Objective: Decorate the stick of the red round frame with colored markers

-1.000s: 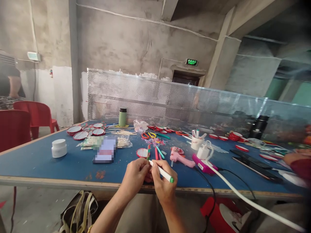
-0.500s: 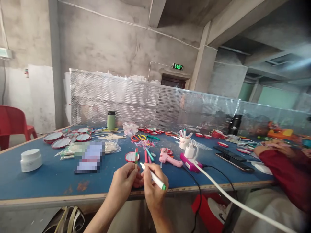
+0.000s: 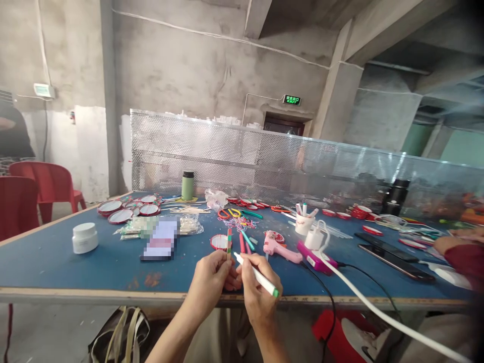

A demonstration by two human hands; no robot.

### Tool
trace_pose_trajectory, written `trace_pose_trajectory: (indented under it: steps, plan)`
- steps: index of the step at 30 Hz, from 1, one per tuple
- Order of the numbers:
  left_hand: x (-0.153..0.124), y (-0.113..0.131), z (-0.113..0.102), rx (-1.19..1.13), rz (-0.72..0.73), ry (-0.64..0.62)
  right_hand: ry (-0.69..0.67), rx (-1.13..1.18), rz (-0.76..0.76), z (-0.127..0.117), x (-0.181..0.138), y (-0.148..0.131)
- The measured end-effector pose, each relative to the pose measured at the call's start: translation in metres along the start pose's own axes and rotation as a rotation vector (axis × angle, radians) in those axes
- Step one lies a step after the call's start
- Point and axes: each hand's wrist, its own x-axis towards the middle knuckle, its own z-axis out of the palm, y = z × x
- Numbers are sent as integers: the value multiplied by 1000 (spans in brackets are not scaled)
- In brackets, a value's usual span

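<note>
My left hand [image 3: 212, 276] pinches a flat wooden craft stick [image 3: 229, 244], held upright and coloured in red and green bands. In my right hand [image 3: 261, 285] is a white marker [image 3: 260, 276] with a green end, gripped like a pen. Its tip points toward the stick, close beside it; whether they touch I cannot tell. Just behind the stick lies a round white disc with a red rim [image 3: 219, 242]. Red and teal markers [image 3: 247, 241] rest on the table past my right hand, beside a pink glue gun [image 3: 282, 249].
On the blue table [image 3: 113, 272] stand a white jar [image 3: 84, 238], a phone [image 3: 161, 242], a green bottle [image 3: 188, 185], a cup of markers [image 3: 303, 222] and a purple power strip [image 3: 316, 258] with a white cable. Red-rimmed discs [image 3: 121, 216] are piled left. A co-worker's sleeve [image 3: 463, 262] shows right.
The view has turned left, so the scene sits farther right. Both hands keep their hold on the stick and marker, with little visible change between them.
</note>
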Motion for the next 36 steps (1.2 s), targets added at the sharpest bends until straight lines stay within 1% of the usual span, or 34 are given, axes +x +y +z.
trace_pose_trajectory:
  steps: [8,20,25,28,36]
  plan:
    - [0,0,-2,-21,13,-35,-38,30,34,-1,0,2]
    - [-1,1,-2,-6,20,-9,-51,-6,-30,-1,3,-1]
    - [-2,5,-1,-1,19,-1,-63,-15,-22,-1,3,0]
    - [-2,5,-2,5,18,-4,-46,-7,-15,-1,3,-2]
    - [-2,3,-3,53,48,-2,-54,-3,-59,1,7,-6]
